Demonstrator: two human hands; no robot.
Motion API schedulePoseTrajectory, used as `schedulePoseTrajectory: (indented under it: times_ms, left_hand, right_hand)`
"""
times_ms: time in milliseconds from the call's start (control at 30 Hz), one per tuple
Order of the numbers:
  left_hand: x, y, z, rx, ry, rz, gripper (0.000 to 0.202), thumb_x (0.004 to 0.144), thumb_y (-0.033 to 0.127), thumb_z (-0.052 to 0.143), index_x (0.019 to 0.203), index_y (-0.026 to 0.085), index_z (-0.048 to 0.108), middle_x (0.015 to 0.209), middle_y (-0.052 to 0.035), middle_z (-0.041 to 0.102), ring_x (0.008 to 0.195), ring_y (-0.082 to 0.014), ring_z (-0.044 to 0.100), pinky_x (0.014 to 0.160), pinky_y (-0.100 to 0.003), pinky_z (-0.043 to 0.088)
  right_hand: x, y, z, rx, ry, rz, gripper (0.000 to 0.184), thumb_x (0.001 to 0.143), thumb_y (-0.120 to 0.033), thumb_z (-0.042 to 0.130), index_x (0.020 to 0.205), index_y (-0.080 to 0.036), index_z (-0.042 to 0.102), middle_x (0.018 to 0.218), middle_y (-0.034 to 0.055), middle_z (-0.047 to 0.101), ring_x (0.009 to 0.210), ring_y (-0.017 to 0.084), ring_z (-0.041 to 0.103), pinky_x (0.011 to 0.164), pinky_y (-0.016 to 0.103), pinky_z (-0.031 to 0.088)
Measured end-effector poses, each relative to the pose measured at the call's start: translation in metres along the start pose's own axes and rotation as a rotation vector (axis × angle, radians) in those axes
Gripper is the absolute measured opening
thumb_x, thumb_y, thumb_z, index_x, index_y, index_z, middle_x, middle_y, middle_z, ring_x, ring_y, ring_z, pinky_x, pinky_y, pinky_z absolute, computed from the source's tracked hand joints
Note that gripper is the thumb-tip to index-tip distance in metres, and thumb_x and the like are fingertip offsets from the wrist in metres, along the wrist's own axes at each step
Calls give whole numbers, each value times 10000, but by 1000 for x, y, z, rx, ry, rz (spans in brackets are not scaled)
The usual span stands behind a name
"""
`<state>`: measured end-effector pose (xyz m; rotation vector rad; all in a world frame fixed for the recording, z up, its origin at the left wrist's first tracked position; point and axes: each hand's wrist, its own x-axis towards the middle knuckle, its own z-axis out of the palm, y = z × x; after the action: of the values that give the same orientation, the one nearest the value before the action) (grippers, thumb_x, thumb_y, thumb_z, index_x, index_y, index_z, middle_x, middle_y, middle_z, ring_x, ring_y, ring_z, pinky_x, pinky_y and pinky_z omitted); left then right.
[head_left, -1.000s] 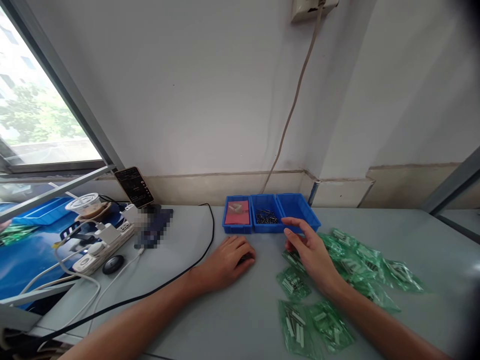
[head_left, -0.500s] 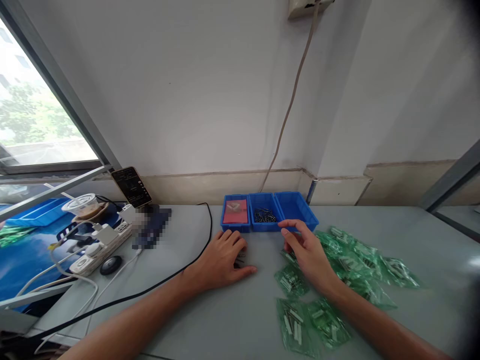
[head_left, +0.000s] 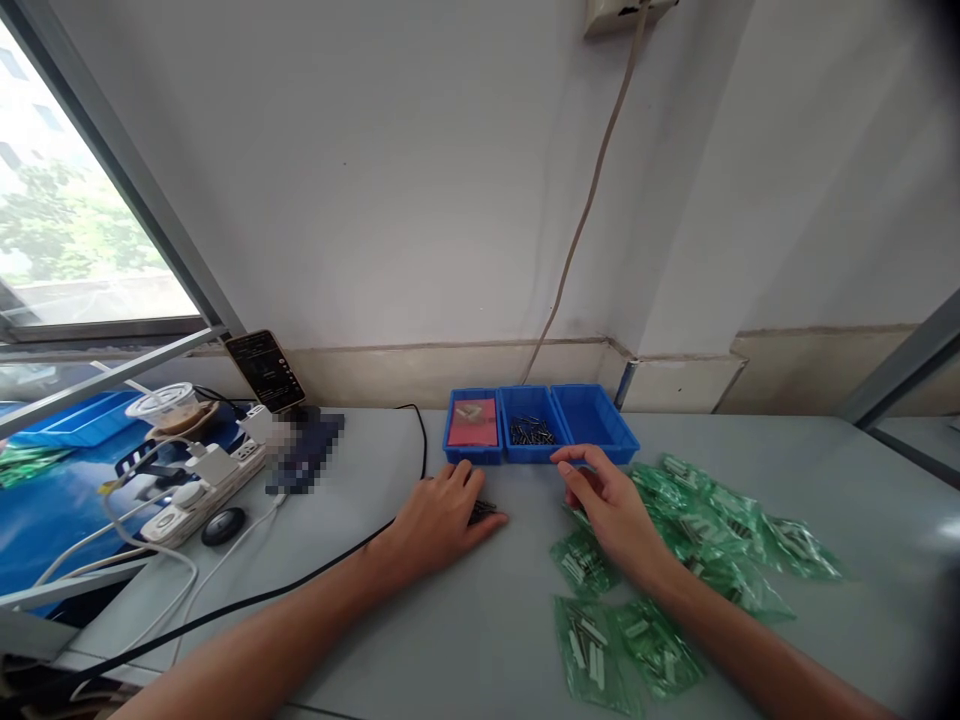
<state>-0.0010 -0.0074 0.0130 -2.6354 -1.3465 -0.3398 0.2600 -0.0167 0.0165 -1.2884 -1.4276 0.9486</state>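
Observation:
My left hand [head_left: 442, 510] lies palm down on the grey table, fingers spread and thumb out to the side. Several small dark metal screws or pins [head_left: 482, 511] show between its thumb and index finger; what lies under the palm is hidden. My right hand [head_left: 604, 500] hovers in front of the blue bins, its fingers loosely bent and thumb a little apart from the index finger. I see nothing held between them. Beneath and beside it are green plastic bags [head_left: 581, 562] with small parts inside. The middle blue bin [head_left: 529, 397] holds many dark metal pieces.
The left blue bin [head_left: 472, 455] contains a red card with a small clear bag on it. A right blue bin [head_left: 596, 420] stands alongside. More green bags [head_left: 712, 520] are piled at right. A black cable [head_left: 330, 570], power strip [head_left: 210, 495], mouse [head_left: 223, 526] and propped phone [head_left: 266, 370] are at left.
My left hand has shifted slightly left and up, its fingers still spread, and more of the dark metal pieces show beside its thumb. My right hand has moved slightly left.

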Motion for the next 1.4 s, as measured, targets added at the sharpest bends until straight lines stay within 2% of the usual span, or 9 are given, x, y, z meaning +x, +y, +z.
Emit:
schedulePoseTrajectory:
  times_ms: [233,367,567,667,767,967,1200,1400]
  left_hand:
    - [1,-2,2,-122,6,60,297,1062,500,612,1014,215,545,1023,-41,643,917,-235,641,602,-312,419]
    - [1,-4,5,-230,33,100,223,1055,422,651,1033,220,560,1026,-20,648,940,-219,643,685,-309,461]
    - [2,-5,6,-392,42,162,140,1074,355,635,1080,219,603,1058,-28,652,972,-208,637,841,-318,500]
    - [2,-5,4,-468,42,189,107,1087,326,618,1111,221,619,1078,-31,655,1004,-204,625,909,-328,499]
    - [2,-5,3,-503,39,215,93,1102,300,587,1132,222,627,1102,-41,656,1032,-209,611,961,-350,489]
    - [3,-6,6,-484,45,235,114,1118,255,539,1133,218,646,1109,-49,663,1038,-217,577,957,-368,473]
    - [3,-5,4,-463,45,195,98,1109,251,554,1109,215,645,1102,-51,659,1033,-222,562,952,-380,476]
    - [3,-4,3,-457,57,176,73,1095,245,579,1097,212,645,1103,-51,644,1008,-216,557,930,-365,476]
  right_hand:
    - [-1,-1,1,-126,-36,-124,256,1043,-480,536,1067,-260,665,880,17,626,748,209,568,670,337,455]
    - [-4,-4,2,-184,-68,-204,236,1071,-437,512,1035,-262,666,1001,32,649,774,203,566,706,344,473]
    - [-7,-6,3,-284,-177,-254,191,1082,-366,514,1131,-272,673,1135,59,631,843,208,616,736,348,513]
    - [-10,-8,4,-359,-263,-321,192,1088,-309,520,1083,-274,709,1148,62,640,979,233,634,861,370,531]
    - [-13,-10,4,-468,-357,-418,171,1076,-272,570,1057,-279,740,1165,59,666,1105,259,609,1009,425,491]
    - [-15,-10,3,-572,-477,-497,200,1083,-274,592,1148,-311,777,1267,52,701,1193,270,586,1080,466,457]
    - [-18,-10,4,-599,-483,-525,249,1085,-291,595,1266,-338,759,1343,43,714,1258,285,584,1087,492,466]
    - [-18,-10,6,-655,-425,-534,259,1090,-272,577,1268,-313,760,1273,55,759,1177,297,616,1016,492,486]
